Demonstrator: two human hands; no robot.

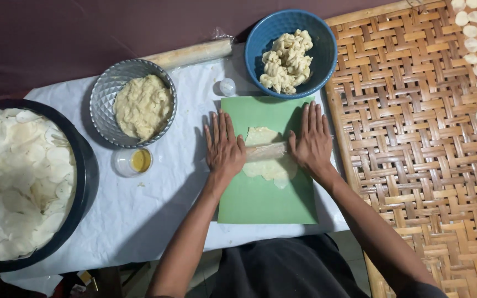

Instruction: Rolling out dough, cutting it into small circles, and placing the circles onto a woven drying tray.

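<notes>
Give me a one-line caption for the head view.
Both hands, left and right, press a rolling pin over dough on a green mat.

Room was tight up top: the blue bowl [323, 60] sat right at the green mat's [266, 204] far edge, with a small cap [227, 86] beside it. Metal bowl [101, 99] and little jar [132, 162] crowded the left. The mat's near half stayed open.
</notes>
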